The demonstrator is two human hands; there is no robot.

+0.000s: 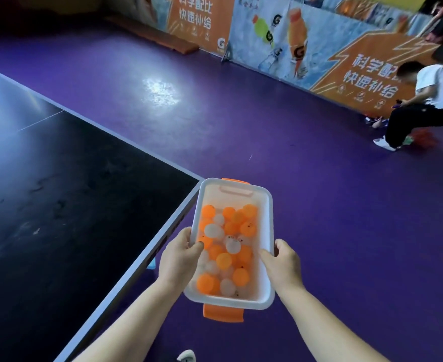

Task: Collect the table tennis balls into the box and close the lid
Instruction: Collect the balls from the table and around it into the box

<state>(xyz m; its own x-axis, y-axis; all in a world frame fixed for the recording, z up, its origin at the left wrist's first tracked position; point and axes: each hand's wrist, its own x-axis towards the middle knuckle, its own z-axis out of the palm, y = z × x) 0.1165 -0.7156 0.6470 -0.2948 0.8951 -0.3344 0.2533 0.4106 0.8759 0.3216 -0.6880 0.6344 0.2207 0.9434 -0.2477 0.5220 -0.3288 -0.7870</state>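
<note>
The left hand (181, 254) and right hand (284, 262) each grip a long side of the box (266, 218), with the thumbs curled over its rim. They hold the open-topped box above the floor (319, 192), just beside the desk (58, 192) corner. Orange and white balls (224, 259) lie inside.

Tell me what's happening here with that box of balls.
A person holds the white box, left grip on its left rim and right grip on its right rim, thumbs hooked over the edge. It hangs over the purple floor, just off the corner of the table. Orange and white balls fill much of it, and no lid is on it. Another person crouches by the far banner wall.
</note>
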